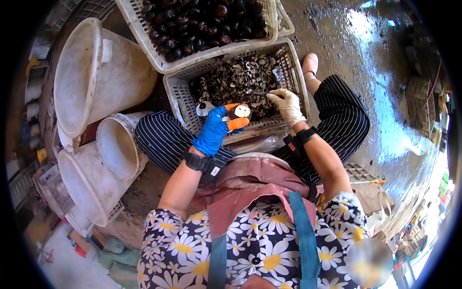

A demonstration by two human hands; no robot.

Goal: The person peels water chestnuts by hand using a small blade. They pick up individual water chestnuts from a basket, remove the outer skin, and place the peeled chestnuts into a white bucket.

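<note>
My left hand (213, 128), in a blue glove with orange finger covers, grips a dark round water chestnut (243, 111) whose cut top shows white flesh. In a thin pale glove, my right hand (288, 108) is closed around a slim dark tool, which looks like a peeling knife (259, 93). Its tip points left, a short way above and right of the water chestnut. Both hands are over the near part of a white plastic crate (176, 98) holding brown and white peelings (236, 77).
Beyond it, another white crate (159, 61) is heaped with dark, unpeeled water chestnuts (202, 24). A large white bucket (120, 67) and smaller tubs (126, 144) lie tilted at my left. Wet, muddy floor (375, 96) stretches to the right. My knees flank the peelings crate.
</note>
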